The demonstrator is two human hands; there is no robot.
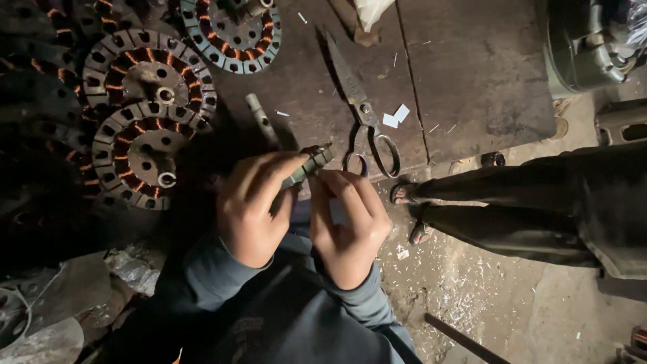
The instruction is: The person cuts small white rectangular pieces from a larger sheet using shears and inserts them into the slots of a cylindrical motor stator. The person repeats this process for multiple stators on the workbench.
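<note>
Stator cores [141,152]: dark grey, ringed with copper-orange windings. Scissors [360,111]: dull grey steel. Tabletop [472,74]: dark brown. Paper scraps [396,116]: white. Sleeves [209,269]: slate blue. Floor [512,303]: pale grey-beige, white-flecked.

1. Large metal scissors [364,114] lying open on a dark wooden bench [472,67].
2. Three round motor stators [145,114] with copper windings at left.
3. Another person's sandalled feet [411,212] on the littered floor.

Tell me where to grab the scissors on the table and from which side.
Take the scissors by the two ring handles, coming in from the table edge nearest the hands. They lie flat, loops toward that edge, blades pointing away; probably the safest hold.
</note>
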